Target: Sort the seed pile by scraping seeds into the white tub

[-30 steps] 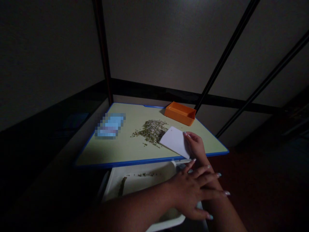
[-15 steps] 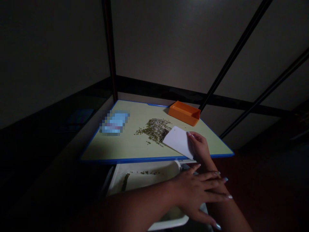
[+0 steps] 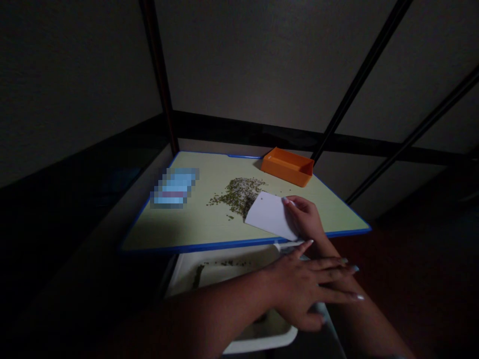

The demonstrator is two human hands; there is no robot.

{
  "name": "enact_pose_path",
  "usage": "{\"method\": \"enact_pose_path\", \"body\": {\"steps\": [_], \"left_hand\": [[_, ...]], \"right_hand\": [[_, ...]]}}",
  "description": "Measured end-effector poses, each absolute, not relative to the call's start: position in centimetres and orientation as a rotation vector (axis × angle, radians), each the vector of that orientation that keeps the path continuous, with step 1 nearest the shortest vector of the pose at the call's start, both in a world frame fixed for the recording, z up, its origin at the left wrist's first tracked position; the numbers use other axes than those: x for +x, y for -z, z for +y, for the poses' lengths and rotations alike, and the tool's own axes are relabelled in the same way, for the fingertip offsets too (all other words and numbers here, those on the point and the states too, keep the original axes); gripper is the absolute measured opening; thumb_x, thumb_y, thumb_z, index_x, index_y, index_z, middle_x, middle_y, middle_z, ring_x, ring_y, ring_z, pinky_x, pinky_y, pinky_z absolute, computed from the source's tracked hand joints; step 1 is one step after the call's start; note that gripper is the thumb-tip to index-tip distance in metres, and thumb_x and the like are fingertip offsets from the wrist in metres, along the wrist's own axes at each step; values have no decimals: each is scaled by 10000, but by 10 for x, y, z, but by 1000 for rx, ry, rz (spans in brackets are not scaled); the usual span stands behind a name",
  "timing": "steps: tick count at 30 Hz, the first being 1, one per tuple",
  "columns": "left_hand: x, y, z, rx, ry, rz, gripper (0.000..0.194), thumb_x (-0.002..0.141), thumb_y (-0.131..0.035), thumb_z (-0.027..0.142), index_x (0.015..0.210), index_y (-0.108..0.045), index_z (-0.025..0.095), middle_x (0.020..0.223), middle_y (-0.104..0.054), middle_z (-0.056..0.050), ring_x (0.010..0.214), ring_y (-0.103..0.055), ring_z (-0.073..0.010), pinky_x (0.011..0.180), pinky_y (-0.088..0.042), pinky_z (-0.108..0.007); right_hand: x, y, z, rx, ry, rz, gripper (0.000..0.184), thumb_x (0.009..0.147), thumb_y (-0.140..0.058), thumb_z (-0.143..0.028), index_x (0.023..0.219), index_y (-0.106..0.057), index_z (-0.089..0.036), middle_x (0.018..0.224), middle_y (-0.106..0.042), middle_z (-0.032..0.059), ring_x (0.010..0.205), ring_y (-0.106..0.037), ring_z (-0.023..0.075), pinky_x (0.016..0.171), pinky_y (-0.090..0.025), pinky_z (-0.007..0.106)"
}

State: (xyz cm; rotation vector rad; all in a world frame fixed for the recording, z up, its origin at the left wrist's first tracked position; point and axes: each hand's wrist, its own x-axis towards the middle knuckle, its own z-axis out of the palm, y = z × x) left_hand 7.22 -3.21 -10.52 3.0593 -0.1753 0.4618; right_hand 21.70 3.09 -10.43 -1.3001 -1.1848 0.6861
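My right hand point(image 3: 305, 218) grips a flat white card point(image 3: 267, 214) with a small hole near one corner, thumb on top. The card's left edge is against a pile of small green and pale grains point(image 3: 241, 194), covering part of it. My left hand point(image 3: 301, 284) lies palm down across my right forearm, its fingers spread and holding nothing. The pile sits on a pale yellow board point(image 3: 194, 224) with a blue rim. Below the board's front edge is a white tub point(image 3: 269, 344), partly hidden by my left arm, with some grains inside.
An orange open box point(image 3: 286, 169) stands at the back right of the board. A blurred-out light blue item point(image 3: 175, 188) lies at the left. A few loose grains lie around the pile. Dark panelled walls point(image 3: 243, 65) rise behind the board.
The card in my right hand has shifted slightly left, along the near right side of the pile. My left hand stays on the right forearm, its thumb drawn in a little. The view has shifted slightly.
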Motion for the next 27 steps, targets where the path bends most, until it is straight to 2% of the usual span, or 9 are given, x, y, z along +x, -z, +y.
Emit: {"method": "enact_pose_path", "body": {"steps": [3,6,10,14,18,22,25,27], "left_hand": [[74,106,-33,3073,-447,-280,637,911,-473,450,1476,-338,187,1600,-205,-29,1491,-127,-171,1202,-147,-517],[76,107,-34,3023,-409,-408,653,926,-461,460,1468,-334,119,1590,-222,-41,1471,-203,-158,1229,-49,-476],[76,106,-39,2947,-451,-345,740,894,-528,511,1491,-298,139,1592,-193,-29,1484,-170,-163,1228,50,-436],[76,105,-43,3004,-454,-370,699,893,-519,520,1484,-335,197,1594,-194,3,1499,-63,-134,1229,-5,-442],[75,101,-40,3091,-409,-377,708,900,-457,558,1492,-328,192,1590,-212,-6,1498,-86,-148,1222,-34,-479],[74,96,-35,3124,-264,-429,705,886,-454,476,1505,-301,175,1597,-185,-12,1497,-83,-152,1204,-58,-530],[72,95,-32,3141,-248,-377,712,852,-475,421,1509,-297,210,1600,-176,13,1495,-63,-114,1210,-70,-476],[72,96,-32,3154,-302,-370,726,836,-486,403,1509,-296,210,1600,-183,10,1495,-69,-120,1206,-93,-459]], "right_hand": [[215,103,35,-1328,-618,-1254,414,669,-717,-570,762,-713,-166,698,-673,47,611,-530,157,545,-373,264],[214,101,42,-1354,-536,-1307,408,698,-687,-563,769,-714,-162,728,-695,66,656,-565,181,573,-393,276],[213,98,51,-1364,-482,-1359,401,717,-666,-553,785,-713,-160,777,-710,83,707,-585,201,603,-400,289],[203,94,56,-1357,-503,-1350,426,708,-666,-565,784,-716,-149,735,-699,72,662,-560,187,600,-386,291],[187,90,59,-1341,-507,-1354,447,690,-672,-585,765,-716,-147,680,-685,56,616,-532,173,587,-375,288],[182,91,65,-1323,-505,-1347,441,688,-672,-568,774,-722,-138,693,-689,57,614,-527,165,601,-385,291],[185,97,68,-1310,-515,-1287,416,684,-677,-547,757,-717,-139,671,-673,51,609,-515,159,590,-372,283],[189,100,68,-1283,-546,-1229,398,677,-683,-534,743,-712,-143,664,-665,45,610,-516,155,585,-369,276]]}}
